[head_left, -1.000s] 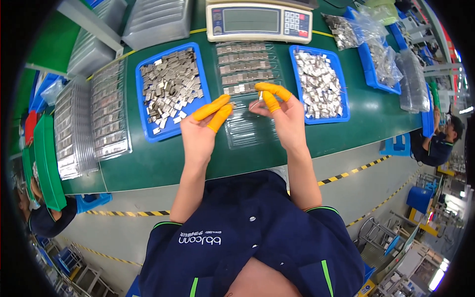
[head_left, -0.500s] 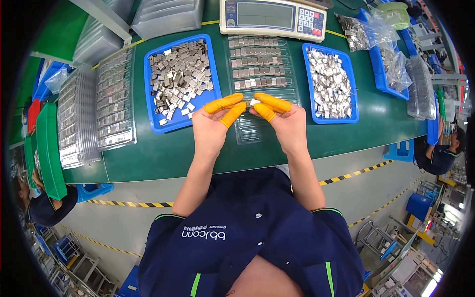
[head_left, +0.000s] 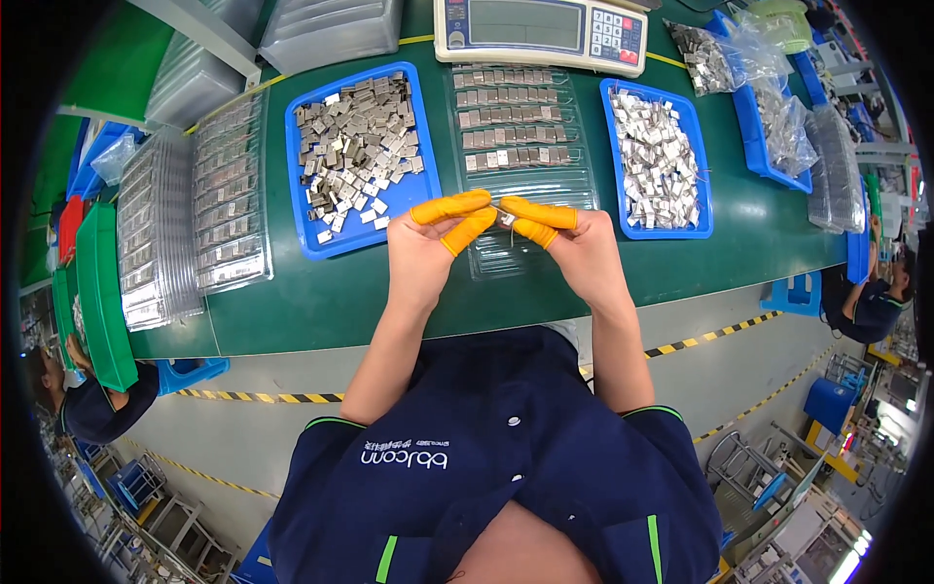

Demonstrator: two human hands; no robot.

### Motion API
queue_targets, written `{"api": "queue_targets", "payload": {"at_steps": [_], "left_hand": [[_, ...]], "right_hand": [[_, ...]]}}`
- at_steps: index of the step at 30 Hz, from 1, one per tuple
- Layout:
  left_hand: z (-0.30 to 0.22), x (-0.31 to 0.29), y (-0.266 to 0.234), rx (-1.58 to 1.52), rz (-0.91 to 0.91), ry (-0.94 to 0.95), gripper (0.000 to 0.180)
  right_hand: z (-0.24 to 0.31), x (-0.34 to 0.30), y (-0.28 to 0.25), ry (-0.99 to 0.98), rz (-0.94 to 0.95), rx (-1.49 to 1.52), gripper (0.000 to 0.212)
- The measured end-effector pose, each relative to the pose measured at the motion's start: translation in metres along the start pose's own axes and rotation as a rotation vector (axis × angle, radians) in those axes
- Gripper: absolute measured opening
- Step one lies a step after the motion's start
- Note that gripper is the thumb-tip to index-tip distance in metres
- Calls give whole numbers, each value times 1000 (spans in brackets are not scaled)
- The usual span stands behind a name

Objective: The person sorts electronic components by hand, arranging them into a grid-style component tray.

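Yellow finger covers sheathe the fingertips of both hands. My left hand (head_left: 433, 234) and my right hand (head_left: 569, 234) meet fingertip to fingertip above the near end of a clear plastic blister tray (head_left: 530, 190). Pinched between them is a small silvery metal part (head_left: 506, 218), its detail too small to make out. The tray's far rows hold small metal parts (head_left: 511, 136); its near rows show none. A blue bin (head_left: 429, 175) of loose metal pieces (head_left: 355, 146) stands to the left. On the right, another blue bin (head_left: 671, 234) holds whiter metal pieces (head_left: 657, 161).
A digital scale (head_left: 540, 34) stands at the back. Filled blister trays (head_left: 229, 195) are stacked at left, beside a green bin (head_left: 105, 292). Bagged parts (head_left: 778, 127) and more clear trays (head_left: 835, 170) lie at far right. Co-workers sit at both sides.
My fingertips have shifted slightly right and nearer to me, with the right fingers turned more downward. The small metal part is tilted differently between them. The whole view has moved slightly.
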State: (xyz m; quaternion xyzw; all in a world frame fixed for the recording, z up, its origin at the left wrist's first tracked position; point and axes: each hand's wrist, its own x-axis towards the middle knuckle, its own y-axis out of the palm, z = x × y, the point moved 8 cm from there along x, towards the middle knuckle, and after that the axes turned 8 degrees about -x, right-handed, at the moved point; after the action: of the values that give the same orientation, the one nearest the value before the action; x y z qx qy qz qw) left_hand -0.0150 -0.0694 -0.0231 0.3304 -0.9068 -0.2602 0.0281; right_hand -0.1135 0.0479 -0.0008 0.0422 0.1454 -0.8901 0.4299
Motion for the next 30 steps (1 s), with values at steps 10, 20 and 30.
{"api": "queue_targets", "payload": {"at_steps": [10, 20, 30], "left_hand": [[9, -6, 7, -303, 125, -270, 24], [23, -13, 19, -507, 128, -400, 23], [-10, -8, 9, 531, -34, -22, 16]], "right_hand": [[7, -3, 20, -369, 114, 121, 34], [25, -8, 12, -374, -43, -33, 26], [42, -10, 16, -661, -298, -777, 30]]}}
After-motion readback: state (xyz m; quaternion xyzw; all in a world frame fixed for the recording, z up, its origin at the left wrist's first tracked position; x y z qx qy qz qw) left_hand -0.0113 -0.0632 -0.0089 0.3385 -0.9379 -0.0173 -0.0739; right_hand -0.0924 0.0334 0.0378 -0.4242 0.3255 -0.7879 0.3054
